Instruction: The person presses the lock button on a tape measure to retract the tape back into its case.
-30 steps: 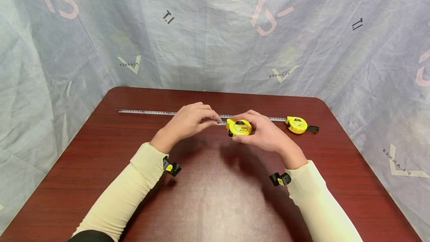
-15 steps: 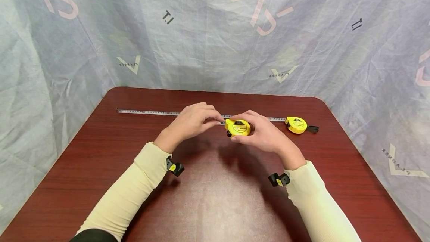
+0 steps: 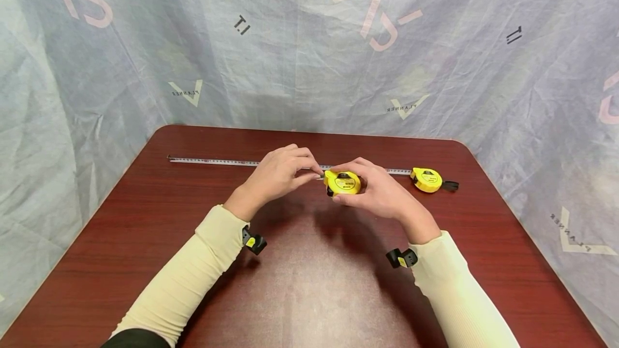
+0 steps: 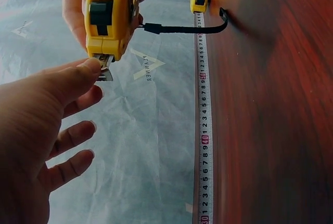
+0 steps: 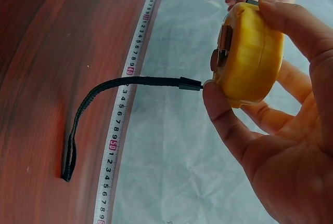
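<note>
My right hand grips a yellow tape measure above the table, thumb and fingers on opposite sides of its case. My left hand pinches the metal end hook at the case's mouth between thumb and index finger. Only a tiny bit of blade shows there. From the case hangs a black wrist strap. Behind the hands lies a second yellow tape measure, its white blade drawn out far to the left along the table. My left hand hides part of that blade in the head view.
The dark red table has rounded far corners. Grey-blue cloth sheeting with printed marks hangs behind it and at both sides. A black strap trails right from the second tape measure. Each sleeve cuff carries a small black camera mount.
My left hand has moved slightly right, toward the case, and the short stretch of blade between the hands has shrunk. The held case shifted a little left. The second tape measure stayed still.
</note>
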A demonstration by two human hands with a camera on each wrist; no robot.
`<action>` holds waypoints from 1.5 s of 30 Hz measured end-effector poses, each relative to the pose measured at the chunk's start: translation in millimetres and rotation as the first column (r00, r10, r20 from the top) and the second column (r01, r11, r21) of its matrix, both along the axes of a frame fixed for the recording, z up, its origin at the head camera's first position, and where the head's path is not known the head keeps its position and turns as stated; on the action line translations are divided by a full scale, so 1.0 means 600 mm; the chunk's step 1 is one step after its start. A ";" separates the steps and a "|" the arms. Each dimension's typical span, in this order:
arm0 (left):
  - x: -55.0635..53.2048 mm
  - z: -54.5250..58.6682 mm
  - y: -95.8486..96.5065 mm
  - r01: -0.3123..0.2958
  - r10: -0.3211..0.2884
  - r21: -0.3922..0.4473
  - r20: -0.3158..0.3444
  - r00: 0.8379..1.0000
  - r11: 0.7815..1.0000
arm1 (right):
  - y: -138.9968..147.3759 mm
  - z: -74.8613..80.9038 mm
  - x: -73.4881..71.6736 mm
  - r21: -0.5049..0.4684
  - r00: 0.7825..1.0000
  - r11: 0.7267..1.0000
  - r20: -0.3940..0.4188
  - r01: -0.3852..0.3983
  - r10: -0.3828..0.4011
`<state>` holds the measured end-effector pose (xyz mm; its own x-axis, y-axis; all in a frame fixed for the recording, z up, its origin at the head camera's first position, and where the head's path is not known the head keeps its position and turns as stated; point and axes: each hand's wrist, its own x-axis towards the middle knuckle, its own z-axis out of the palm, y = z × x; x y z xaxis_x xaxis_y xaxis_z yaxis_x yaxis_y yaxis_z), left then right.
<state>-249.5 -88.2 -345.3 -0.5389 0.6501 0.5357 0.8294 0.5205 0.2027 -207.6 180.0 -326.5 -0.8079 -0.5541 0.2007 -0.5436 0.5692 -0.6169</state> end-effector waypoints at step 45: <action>0.009 -0.020 -0.103 -0.140 0.170 -0.146 0.219 0.961 0.979 | 0.086 -0.042 0.030 0.103 0.994 0.989 0.041 0.101 -0.106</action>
